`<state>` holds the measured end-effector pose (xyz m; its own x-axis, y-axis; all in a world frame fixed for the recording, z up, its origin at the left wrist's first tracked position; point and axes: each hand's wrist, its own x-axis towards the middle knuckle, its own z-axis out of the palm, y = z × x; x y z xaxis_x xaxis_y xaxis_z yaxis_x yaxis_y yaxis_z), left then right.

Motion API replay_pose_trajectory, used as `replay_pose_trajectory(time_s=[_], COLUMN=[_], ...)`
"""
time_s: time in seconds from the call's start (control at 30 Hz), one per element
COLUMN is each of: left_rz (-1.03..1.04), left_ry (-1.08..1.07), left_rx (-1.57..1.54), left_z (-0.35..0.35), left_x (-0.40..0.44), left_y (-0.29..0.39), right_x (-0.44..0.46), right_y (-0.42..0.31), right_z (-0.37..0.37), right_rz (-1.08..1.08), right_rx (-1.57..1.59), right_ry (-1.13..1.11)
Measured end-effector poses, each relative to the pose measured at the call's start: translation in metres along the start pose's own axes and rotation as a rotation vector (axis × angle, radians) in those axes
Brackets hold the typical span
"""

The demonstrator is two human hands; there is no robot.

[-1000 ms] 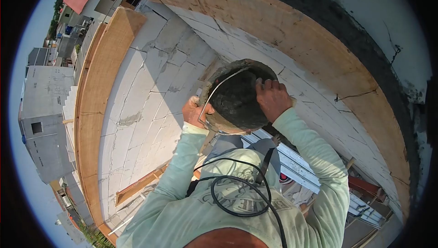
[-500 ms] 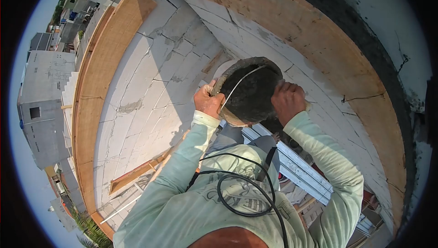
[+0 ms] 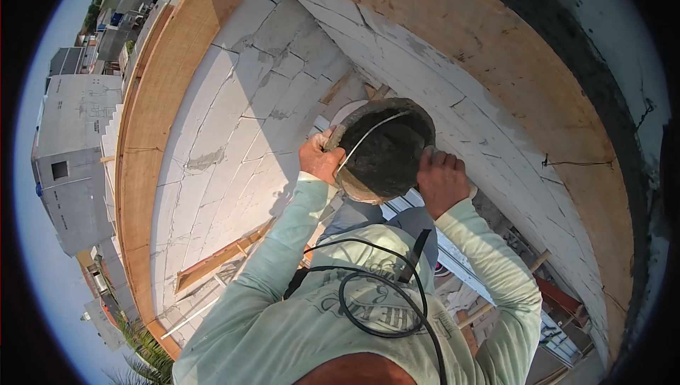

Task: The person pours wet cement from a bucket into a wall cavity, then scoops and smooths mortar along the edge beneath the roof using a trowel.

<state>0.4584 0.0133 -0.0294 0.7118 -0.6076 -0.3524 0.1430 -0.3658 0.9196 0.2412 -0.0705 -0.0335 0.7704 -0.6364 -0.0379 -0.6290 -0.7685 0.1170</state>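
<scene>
A round bucket (image 3: pixel 360 191), its rim crusted with cement, is held up in front of my torso. Its open mouth tilts toward me, showing dark wet mortar (image 3: pixel 382 165) inside. A thin pale wire handle (image 3: pixel 368 135) lies across the mouth. My left hand (image 3: pixel 320 157) is closed round the left side of the rim, close to one end of the wire. On the opposite side, my right hand (image 3: pixel 443 181) grips the rim with fingers curled over it. The undersides of both grips are hidden.
Pale block walls (image 3: pixel 212 144) rise on both sides. Wooden formwork boards (image 3: pixel 145 130) run along the left wall top, and another board (image 3: pixel 524 59) lines the right. Below are ribbed metal sheets (image 3: pixel 464 268). A looped black cable (image 3: pixel 386 332) hangs over my shirt.
The bucket has shifted slightly downward in view and its mouth has tilted, showing more inner wall. My right hand has come lower and a little left, still gripping the rim.
</scene>
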Motion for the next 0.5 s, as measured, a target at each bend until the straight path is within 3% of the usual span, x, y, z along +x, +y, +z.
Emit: replay_pose_trajectory(time_s=[0.17,0.27,0.33,0.47,0.5], left_rz=[-0.078,0.005,0.008,-0.080,-0.051], left_ry=[0.004,0.056,0.098,0.060,0.046], left_rx=[0.060,-0.101,-0.104,-0.190,-0.170], left_z=[0.017,0.020,0.022,0.026,0.028], left_x=[-0.005,0.005,0.009,0.011,0.006], left_y=[0.018,0.009,0.017,0.009,0.011], right_x=[0.034,0.042,0.022,0.012,0.015], right_y=[0.009,0.005,-0.003,0.013,0.022], right_z=[0.014,0.033,0.034,0.019,0.006], right_rz=[-0.022,-0.032,-0.012,-0.064,-0.028], right_rx=[-0.151,-0.195,-0.227,-0.201,-0.149], right_ry=[0.145,0.093,-0.068,-0.097,-0.019])
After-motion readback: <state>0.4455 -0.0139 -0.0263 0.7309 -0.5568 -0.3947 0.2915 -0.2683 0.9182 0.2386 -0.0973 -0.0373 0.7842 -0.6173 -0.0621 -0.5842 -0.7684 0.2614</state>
